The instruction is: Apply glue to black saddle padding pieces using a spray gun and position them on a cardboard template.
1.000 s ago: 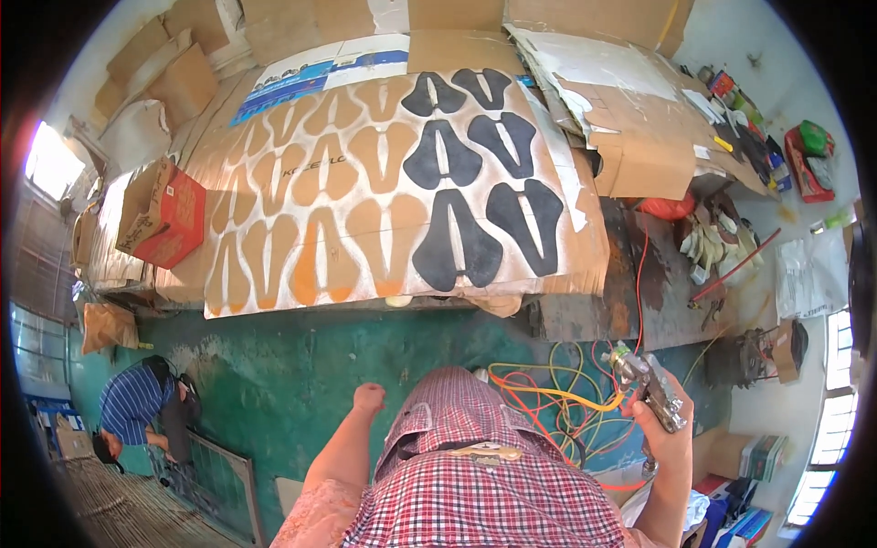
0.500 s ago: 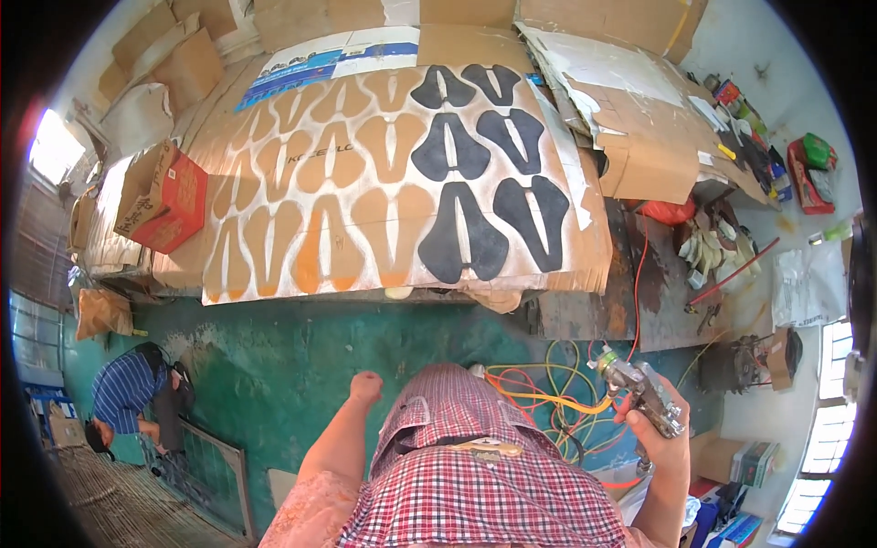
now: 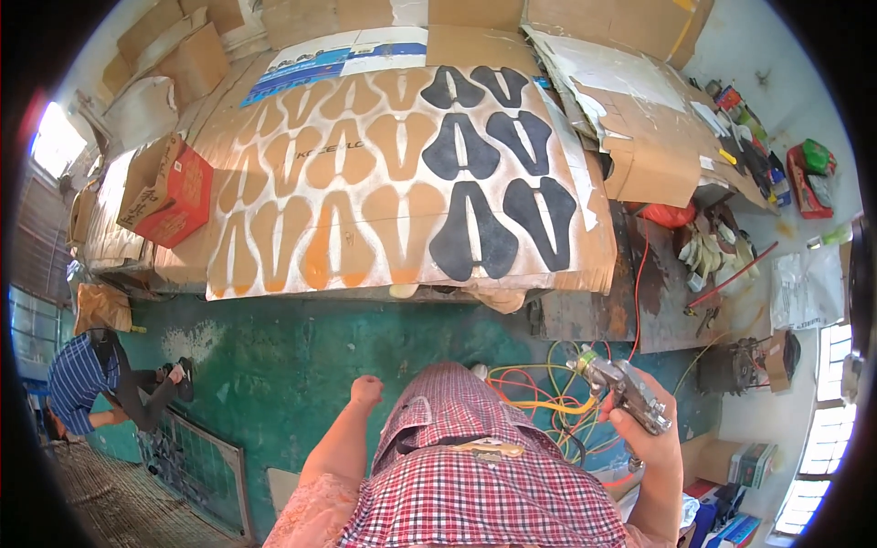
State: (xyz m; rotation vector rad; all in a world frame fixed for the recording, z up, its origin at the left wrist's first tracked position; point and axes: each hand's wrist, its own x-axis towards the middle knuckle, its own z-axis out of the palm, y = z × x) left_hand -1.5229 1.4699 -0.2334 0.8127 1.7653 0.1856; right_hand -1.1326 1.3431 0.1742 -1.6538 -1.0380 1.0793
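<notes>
My right hand is wrapped round a metal spray gun, held at waist height to the right of my checked apron. Its nozzle end tilts up and to the left, and an orange hose runs close by it. At my left side, my left hand hangs with its fingers curled and nothing visible in it. Beyond both hands lies a cardboard sheet edged with white spray. Several black paired cut pieces lie in two columns on its right part; bare brown outlines of that shape fill the rest.
A red carton stands at the table's left end. Coiled hoses lie on the green floor at my right. Another person crouches at the far left beside a metal frame. Stacked cardboard covers the right table.
The spray gun and my right hand have shifted slightly left. The crouching person has moved left with legs now stretched toward the right. My left hand stays curled.
</notes>
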